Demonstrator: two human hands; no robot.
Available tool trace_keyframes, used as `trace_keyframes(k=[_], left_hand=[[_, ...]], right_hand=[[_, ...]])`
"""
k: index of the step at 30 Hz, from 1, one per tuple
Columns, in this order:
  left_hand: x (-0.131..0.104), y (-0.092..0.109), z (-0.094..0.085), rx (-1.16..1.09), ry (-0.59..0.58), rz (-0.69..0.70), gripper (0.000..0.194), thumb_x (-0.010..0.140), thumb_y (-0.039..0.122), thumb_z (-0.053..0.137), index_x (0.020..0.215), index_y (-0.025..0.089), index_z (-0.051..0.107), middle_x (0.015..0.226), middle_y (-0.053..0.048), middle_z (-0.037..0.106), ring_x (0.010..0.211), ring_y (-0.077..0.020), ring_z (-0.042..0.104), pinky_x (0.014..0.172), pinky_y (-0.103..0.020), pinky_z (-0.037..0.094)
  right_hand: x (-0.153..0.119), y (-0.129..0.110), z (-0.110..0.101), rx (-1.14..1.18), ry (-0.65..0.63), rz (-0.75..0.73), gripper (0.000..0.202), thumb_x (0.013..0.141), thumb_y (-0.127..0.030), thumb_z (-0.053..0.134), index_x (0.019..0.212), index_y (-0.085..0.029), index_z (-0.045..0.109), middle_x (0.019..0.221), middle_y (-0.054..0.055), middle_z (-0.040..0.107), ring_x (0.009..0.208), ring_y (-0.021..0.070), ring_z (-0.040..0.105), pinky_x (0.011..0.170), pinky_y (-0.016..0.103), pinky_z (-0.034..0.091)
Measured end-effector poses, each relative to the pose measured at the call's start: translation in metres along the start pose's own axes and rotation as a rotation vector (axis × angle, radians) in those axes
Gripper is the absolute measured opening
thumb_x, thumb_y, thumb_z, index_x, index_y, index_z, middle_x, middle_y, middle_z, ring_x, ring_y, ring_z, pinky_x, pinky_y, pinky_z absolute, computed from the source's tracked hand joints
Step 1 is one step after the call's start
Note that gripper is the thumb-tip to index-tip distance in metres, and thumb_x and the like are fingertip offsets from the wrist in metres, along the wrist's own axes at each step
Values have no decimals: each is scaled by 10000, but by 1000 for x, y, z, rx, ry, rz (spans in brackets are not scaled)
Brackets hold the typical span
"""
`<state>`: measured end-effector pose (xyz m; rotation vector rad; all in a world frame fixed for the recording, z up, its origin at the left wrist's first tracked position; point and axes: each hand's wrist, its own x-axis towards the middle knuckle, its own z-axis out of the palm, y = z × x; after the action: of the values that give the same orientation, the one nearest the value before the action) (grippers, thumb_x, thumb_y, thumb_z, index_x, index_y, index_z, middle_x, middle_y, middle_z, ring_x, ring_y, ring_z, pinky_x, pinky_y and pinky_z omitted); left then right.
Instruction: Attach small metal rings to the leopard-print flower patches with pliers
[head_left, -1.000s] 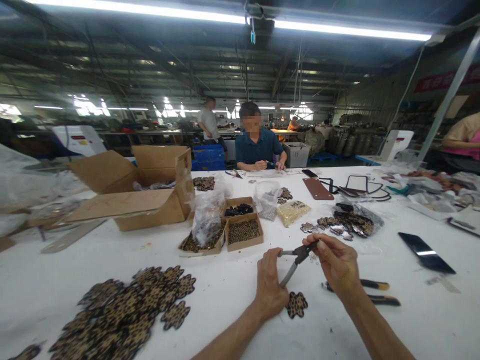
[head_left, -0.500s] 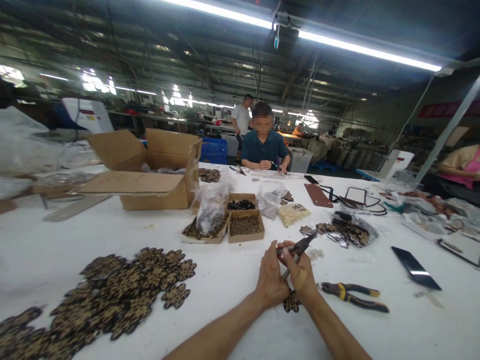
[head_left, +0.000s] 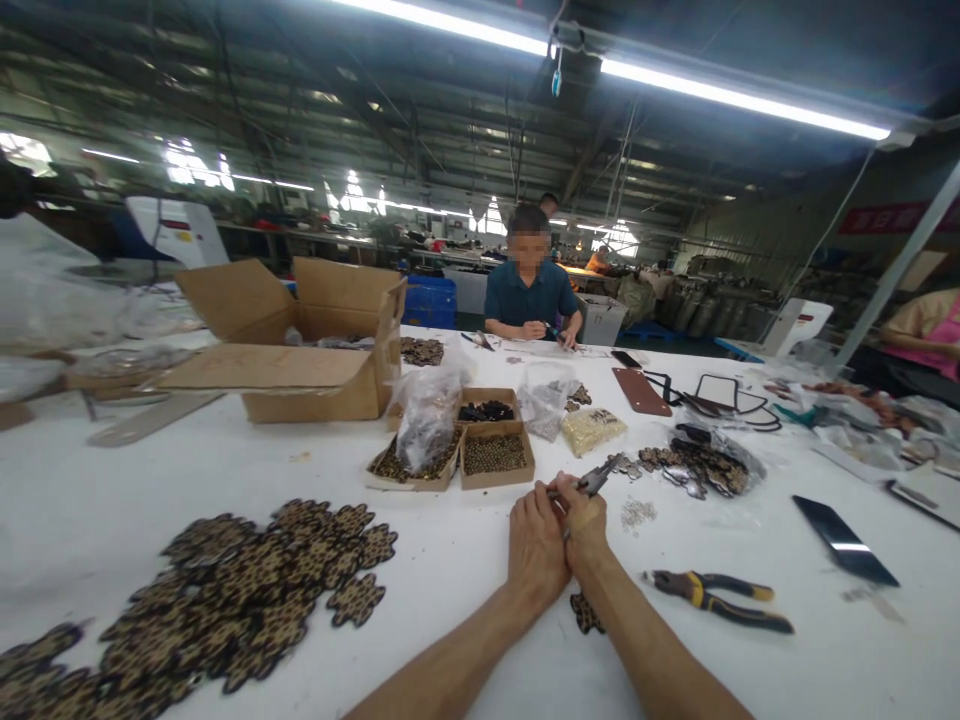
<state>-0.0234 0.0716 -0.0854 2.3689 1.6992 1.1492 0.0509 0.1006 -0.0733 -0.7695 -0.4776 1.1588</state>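
Observation:
Over the table, my right hand [head_left: 589, 528] is closed around a pair of pliers [head_left: 598, 478], whose grey jaws point up and to the right. My left hand [head_left: 535, 545] is closed right beside it, fingers at the pliers; whatever it grips is hidden. Below my right wrist lies a dark, flower-shaped patterned piece [head_left: 585, 613], partly covered by the forearm. A second pair of pliers with yellow-and-black handles [head_left: 697, 592] rests to the right. Small pale bits [head_left: 637, 514] are scattered just beyond my right hand.
On the left spreads a pile of flower-shaped pieces [head_left: 225, 580]. Ahead stand small cardboard trays of brass-coloured bits [head_left: 495, 452], a large open carton [head_left: 315, 400] and a bag of yellowish bits [head_left: 592, 430]. A dark flat phone-like slab [head_left: 844, 540] lies right. A co-worker [head_left: 527, 290] sits opposite.
My hands have drawn closer together around the pliers and turned, so the pliers' handle is now mostly covered. In the background, a standing person has moved behind the seated co-worker.

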Motion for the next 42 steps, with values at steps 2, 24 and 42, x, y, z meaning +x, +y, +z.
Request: trace_keyframes(k=[2,24,42], left_hand=[[0,-2,3,29,-7,11,604,838,142,525,1411,82,345,1168,-180,568,1045,-294,536,935,-478,425],[5,3,7,107,-125,-10,507,861,138,513,1354,127,395,1147,-137,541,1014,-267,499,900,-446,402],[6,4,4,130,-117,-11,413,882,145,495,1290,124,436,1100,-126,550,975,-265,494,870,-429,400]], right_hand=[[2,5,-1,-7,14,-1,399,569,-376,904,772,-164,634,707,17,689,682,187,660,692,333,557],[10,6,-6,-37,47,-15,443,506,-277,922,774,-185,582,706,-17,648,680,163,633,715,325,556],[11,8,-4,-35,43,-24,433,508,-288,928,752,-188,585,686,-34,640,671,153,624,702,309,543]])
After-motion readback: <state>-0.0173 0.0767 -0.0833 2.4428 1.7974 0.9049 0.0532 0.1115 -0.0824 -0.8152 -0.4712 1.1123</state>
